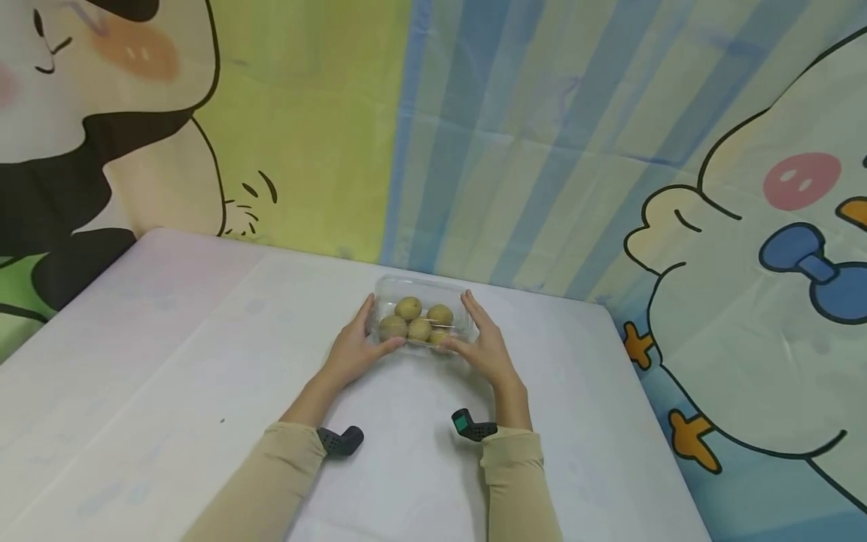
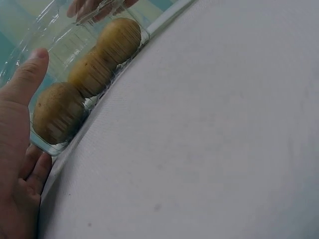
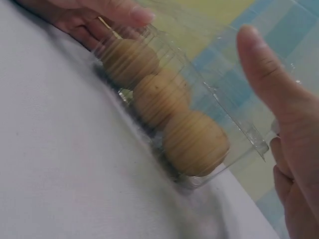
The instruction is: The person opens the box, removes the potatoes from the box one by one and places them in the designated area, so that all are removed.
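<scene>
A clear plastic clamshell box [image 1: 433, 289] sits on the white table, holding several round, yellow-brown fruits [image 1: 409, 308] that look like small potatoes. My left hand [image 1: 352, 351] grips its left end, thumb along the front and fingers down the side. At the opposite end, my right hand [image 1: 491, 351] holds the box with its thumb toward the front corner. In the left wrist view, three fruits show through the ribbed wall of the box [image 2: 144, 38], whose base is close to the tabletop. The right wrist view shows the thumb [image 3: 264, 64] raised beside the box's rim.
The white-covered table [image 1: 203, 339] spreads around the box on both sides. Behind it hangs a curtain [image 1: 325, 135] printed with cartoon animals and blue stripes. Dark wrist devices [image 1: 341, 442] are strapped at both sleeves. A small dark speck [image 1: 222, 420] lies at left.
</scene>
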The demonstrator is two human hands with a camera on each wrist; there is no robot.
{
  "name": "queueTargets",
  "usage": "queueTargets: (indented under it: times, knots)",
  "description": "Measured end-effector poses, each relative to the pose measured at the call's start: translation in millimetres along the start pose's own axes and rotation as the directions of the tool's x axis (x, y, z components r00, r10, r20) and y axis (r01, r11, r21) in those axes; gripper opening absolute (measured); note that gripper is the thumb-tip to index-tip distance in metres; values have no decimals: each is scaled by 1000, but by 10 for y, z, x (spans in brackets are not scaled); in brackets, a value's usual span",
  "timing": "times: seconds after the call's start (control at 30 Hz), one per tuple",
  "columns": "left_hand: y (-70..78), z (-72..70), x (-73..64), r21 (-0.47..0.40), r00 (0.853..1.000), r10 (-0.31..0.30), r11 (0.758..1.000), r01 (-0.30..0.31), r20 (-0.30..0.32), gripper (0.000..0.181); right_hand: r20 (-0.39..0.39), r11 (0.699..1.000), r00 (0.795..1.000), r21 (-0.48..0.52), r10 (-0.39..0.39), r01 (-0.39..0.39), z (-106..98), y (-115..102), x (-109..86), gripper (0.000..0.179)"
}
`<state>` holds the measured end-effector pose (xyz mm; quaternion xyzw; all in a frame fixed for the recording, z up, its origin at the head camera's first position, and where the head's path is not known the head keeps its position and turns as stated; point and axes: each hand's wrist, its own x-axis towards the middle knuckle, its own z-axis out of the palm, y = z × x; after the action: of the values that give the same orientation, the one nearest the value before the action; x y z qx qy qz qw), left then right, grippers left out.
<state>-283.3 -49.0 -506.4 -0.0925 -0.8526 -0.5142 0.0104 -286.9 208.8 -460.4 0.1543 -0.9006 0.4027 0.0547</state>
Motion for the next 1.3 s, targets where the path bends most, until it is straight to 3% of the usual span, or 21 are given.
queueTargets:
  times: [0.2,0.4,0.57,0.67,0.93,1.3]
  knots:
    - [26,1,1,-6,1000,-14,1000,14,-4,116,-97,1000,995,-11,-25,25,39,-49,21,83]
    - [44,7,-9,16,1000,-5,1000,5,-15,115,-162,1000,987,-24,-2,-2,82,-189,38,75]
    - [66,15,-3,41,1000,19,999,-18,-19,113,-229,1000,973,17,24,-21,111,-321,50,54]
    - [65,20,-4,55,999,31,998,-30,-22,112,-259,999,966,38,25,-16,126,-381,53,57]
    - [38,21,-16,57,999,29,998,-28,-24,112,-278,991,952,87,127,-106,106,-408,40,56]
    - [18,24,-16,50,999,34,998,-33,-20,112,-314,984,941,157,126,-80,12,-376,36,62]
